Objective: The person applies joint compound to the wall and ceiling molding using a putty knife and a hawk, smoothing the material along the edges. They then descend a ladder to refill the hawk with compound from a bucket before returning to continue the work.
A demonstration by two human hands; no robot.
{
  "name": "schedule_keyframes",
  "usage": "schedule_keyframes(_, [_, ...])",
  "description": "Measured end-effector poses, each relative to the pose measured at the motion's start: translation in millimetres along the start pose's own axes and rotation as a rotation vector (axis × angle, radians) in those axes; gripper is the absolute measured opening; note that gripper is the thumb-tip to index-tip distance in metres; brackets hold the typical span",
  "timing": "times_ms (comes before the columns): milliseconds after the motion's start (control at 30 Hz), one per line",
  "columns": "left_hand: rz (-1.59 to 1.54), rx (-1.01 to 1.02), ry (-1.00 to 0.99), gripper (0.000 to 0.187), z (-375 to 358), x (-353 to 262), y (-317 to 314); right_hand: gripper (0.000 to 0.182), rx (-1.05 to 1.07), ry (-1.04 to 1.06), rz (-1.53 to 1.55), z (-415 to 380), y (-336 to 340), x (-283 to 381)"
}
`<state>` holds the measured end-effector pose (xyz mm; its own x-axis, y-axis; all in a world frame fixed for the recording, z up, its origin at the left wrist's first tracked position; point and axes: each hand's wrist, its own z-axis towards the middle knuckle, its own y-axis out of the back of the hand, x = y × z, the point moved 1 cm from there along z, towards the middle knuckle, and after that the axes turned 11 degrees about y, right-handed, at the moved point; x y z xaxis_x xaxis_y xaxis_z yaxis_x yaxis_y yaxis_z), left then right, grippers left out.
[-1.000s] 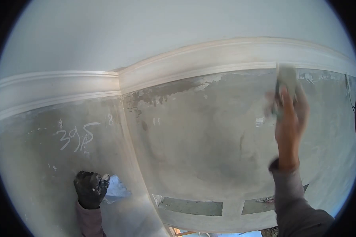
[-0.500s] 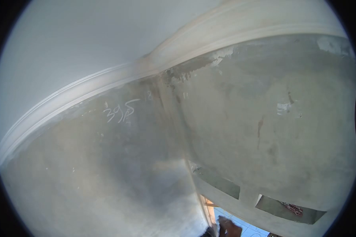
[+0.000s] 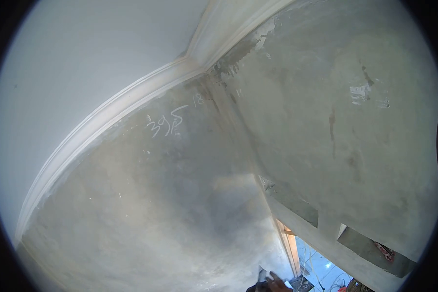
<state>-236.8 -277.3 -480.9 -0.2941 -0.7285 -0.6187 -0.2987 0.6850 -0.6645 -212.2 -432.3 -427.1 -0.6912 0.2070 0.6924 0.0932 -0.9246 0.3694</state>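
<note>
Grey mottled plaster wall [image 3: 146,214], white cornice [image 3: 107,114], white chalk numerals [image 3: 166,124], pale ceiling [image 3: 73,63].

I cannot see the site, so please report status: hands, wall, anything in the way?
One hand barely visible at bottom edge, side unclear. Bare wall with chalk numbers. Nothing seen blocking.

Bare grey plaster walls [image 3: 146,214] meet at a corner under a white cornice [image 3: 107,114] and pale ceiling [image 3: 73,58]. Chalked numbers "395" [image 3: 166,125] sit high up; white patches [image 3: 361,92] dot the right wall [image 3: 355,155].
</note>
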Motion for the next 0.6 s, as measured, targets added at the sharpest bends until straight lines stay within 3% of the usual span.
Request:
schedule_keyframes(67, [0.039,-0.036,0.000,0.036,-9,-10,0,0.030,0.091,0.055,0.089,-12,5,3])
schedule_keyframes(133, [0.067,-0.064,-0.001,0.034,-20,-19,-1,0.020,-0.096,0.086,0.239,-18,-2,-26])
schedule_keyframes(167, [0.083,-0.075,0.007,0.033,-24,-21,-2,0.016,0.150,-0.283,0.379,-10,13,-33])
schedule_keyframes(200, [0.098,-0.082,0.025,0.032,-28,-20,-4,0.021,0.078,-0.612,0.864,-1,17,-40])
schedule_keyframes(267, [0.156,-0.104,0.077,0.031,-39,-14,-11,0.027,-0.019,-0.966,1.394,17,39,-38])
schedule_keyframes(300, [0.195,-0.115,0.116,0.030,-43,-7,-14,0.036,-0.008,-1.144,1.451,5,24,-57])
schedule_keyframes(333, [0.238,-0.129,0.154,0.029,-48,1,-17,0.036,-0.006,-1.147,1.452,2,22,-53])
schedule_keyframes(400, [0.298,-0.173,0.216,0.028,-52,22,-4,0.042,0.272,-1.296,1.418,-3,14,-36])
schedule_keyframes(433, [0.300,-0.176,0.215,0.028,-44,32,29,0.047,0.226,-1.264,1.394,-7,10,-31])
schedule_keyframes(500, [-0.112,0.059,0.172,0.037,-22,61,122,0.045,0.261,-1.227,1.347,-11,15,-25])
schedule_keyframes(600, [-0.226,0.084,0.062,0.034,-27,54,110,0.043,0.373,-1.195,1.332,-35,6,-33])
